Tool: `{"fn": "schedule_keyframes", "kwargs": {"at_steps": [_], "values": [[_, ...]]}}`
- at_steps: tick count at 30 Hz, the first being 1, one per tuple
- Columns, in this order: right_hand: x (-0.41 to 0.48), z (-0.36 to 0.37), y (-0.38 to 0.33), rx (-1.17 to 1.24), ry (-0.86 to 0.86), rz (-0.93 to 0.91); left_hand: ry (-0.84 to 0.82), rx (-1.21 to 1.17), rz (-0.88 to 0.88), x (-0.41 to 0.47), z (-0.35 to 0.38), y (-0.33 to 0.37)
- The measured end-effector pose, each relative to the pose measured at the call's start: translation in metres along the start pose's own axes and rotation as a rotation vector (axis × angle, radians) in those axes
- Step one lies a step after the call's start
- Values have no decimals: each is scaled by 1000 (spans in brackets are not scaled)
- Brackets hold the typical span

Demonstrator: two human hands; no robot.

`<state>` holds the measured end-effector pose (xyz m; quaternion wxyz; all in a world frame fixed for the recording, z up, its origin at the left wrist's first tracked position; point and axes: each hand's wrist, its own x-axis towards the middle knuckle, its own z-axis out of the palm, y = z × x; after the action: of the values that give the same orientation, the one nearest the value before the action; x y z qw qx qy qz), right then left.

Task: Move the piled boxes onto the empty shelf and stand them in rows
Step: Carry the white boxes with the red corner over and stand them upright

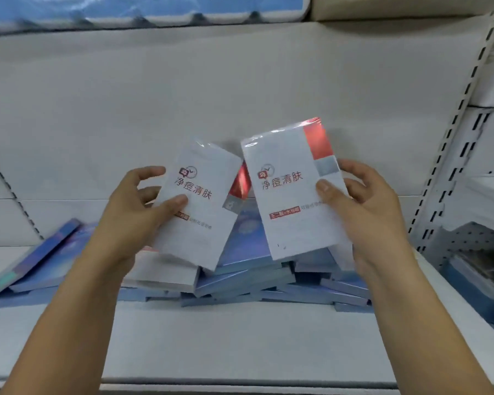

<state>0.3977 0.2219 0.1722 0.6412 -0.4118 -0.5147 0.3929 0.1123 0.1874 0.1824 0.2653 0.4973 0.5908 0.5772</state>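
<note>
My left hand point(139, 212) grips a flat white box point(203, 223) with red lettering and a red foil corner, thumb on its face, tilted to the right. My right hand point(362, 206) holds a second white box point(291, 218) of the same kind, thumb on its front, nearly upright. Both boxes are lifted above a pile of blue and white boxes point(248, 277) lying flat and crooked on the white shelf point(240, 343). A few blue boxes point(40, 260) lean at the left end of the pile.
The shelf's white back panel point(211, 95) rises behind the pile. A slotted metal upright point(451, 143) borders the shelf on the right, with neighbouring shelves and a pegboard point(482, 246) beyond it. Blue packs point(126, 10) sit on the shelf above.
</note>
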Motion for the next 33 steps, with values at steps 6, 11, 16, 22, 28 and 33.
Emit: {"fn": "schedule_keyframes", "kwargs": {"at_steps": [6, 11, 16, 22, 28, 33], "values": [[-8, 39, -5, 237, -211, 40, 201, -334, 64, -37, -59, -12], [-32, 93, -8, 311, -360, 68, 403, -378, 107, -71, -129, -24], [-65, 163, -17, 380, -554, 144, 617, -347, 86, -115, -205, -40], [-139, 269, -18, 358, -779, 196, 747, -316, 51, -171, -313, -61], [-236, 384, -13, 357, -878, 291, 835, -296, 0, -228, -443, -85], [-307, 465, -6, 315, -896, 360, 863, -317, -58, -260, -525, -113]]}}
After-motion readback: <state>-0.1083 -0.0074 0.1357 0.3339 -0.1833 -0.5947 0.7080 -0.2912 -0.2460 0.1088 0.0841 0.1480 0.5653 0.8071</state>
